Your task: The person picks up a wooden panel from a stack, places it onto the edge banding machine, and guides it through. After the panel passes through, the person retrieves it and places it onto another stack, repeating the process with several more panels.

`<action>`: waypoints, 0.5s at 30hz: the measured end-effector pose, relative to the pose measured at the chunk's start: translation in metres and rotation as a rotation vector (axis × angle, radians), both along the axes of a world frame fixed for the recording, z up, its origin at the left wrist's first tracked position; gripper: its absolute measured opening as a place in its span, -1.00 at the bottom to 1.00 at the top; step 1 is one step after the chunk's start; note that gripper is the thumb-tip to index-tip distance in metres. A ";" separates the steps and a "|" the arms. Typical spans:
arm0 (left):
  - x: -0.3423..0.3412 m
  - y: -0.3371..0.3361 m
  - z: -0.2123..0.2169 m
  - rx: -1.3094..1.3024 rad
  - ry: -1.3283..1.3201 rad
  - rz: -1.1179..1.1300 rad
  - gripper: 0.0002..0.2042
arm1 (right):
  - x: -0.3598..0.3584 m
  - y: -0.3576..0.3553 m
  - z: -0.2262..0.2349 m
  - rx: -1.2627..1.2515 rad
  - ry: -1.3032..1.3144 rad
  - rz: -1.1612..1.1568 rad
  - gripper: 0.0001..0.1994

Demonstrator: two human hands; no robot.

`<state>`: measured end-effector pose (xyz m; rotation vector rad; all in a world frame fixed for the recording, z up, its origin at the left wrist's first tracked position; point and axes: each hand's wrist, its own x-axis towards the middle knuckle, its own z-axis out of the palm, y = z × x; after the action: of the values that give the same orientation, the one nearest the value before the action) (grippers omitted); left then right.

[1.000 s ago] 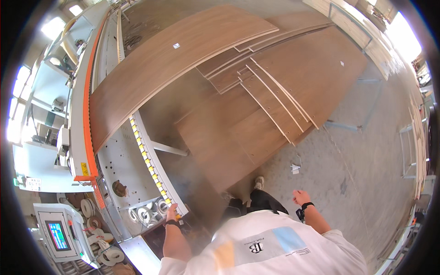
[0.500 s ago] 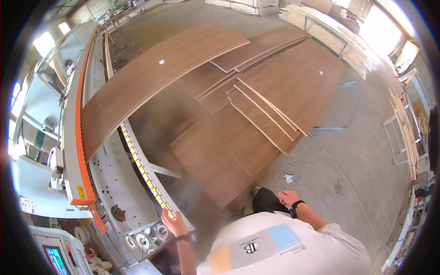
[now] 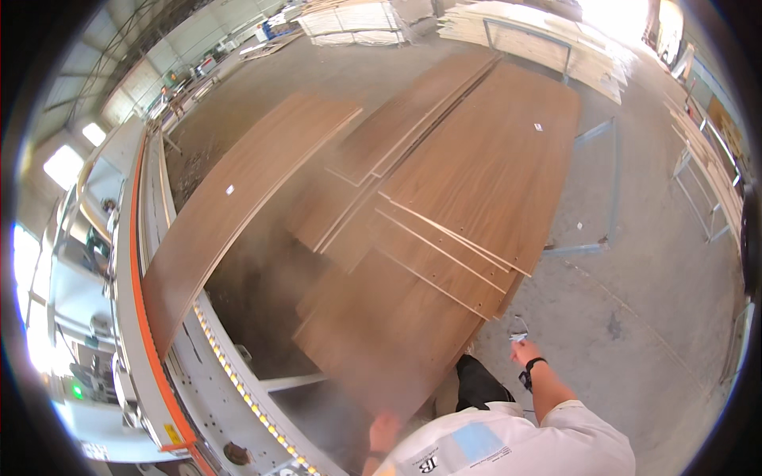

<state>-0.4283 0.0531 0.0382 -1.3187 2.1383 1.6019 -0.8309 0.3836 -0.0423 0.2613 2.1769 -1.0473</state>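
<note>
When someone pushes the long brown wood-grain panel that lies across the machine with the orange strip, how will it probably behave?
The panel is probably stiff: it shows no clear sag. Its broad, long shape suggests awkward weight. It may slide easily, since it crosses a grey rail with yellow segments that resemble rollers.

"What lettering is seen?"

"Black letters (image 3: 429, 463) are printed on a white short-sleeved shirt (image 3: 556, 440), below and left of the right fingers (image 3: 518, 346)."

"And labels?"

"White labels (image 3: 230, 190), too small to be read, are stuck on two brown wood-grained boards (image 3: 258, 170) beyond those fingers; a yellow sign (image 3: 172, 433) is fixed far to their left, on an orange-edged metal machine (image 3: 152, 369)."
</note>
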 end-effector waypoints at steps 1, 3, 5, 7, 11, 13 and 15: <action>-0.010 0.004 -0.014 -0.034 0.075 -0.102 -0.77 | -0.031 -0.004 -0.007 0.006 0.016 -0.048 -0.52; -0.060 0.016 0.001 -0.072 0.047 -0.378 -0.77 | -0.097 0.005 -0.028 0.052 0.082 -0.080 -0.50; -0.096 0.021 0.025 0.093 -0.087 -0.340 -0.74 | -0.155 -0.003 -0.045 0.087 0.183 -0.065 -0.48; -0.092 0.011 0.002 -0.114 -0.062 -0.532 -0.72 | -0.203 -0.022 -0.064 0.204 0.357 -0.091 -0.43; -0.112 0.024 0.023 -0.039 -0.059 -0.324 -0.78 | -0.282 0.003 -0.110 0.368 0.477 -0.258 -0.31; -0.057 0.013 0.005 0.143 -0.156 -0.051 -0.77 | -0.301 -0.046 -0.113 0.279 0.287 -0.353 -0.25; -0.040 0.011 0.003 0.340 -0.368 0.157 -0.71 | -0.322 -0.054 -0.130 0.209 0.162 -0.376 -0.22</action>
<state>-0.4687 0.0642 0.0408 -1.5464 1.5098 1.5422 -1.1524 0.3294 -0.1720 0.7282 2.4465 -1.0688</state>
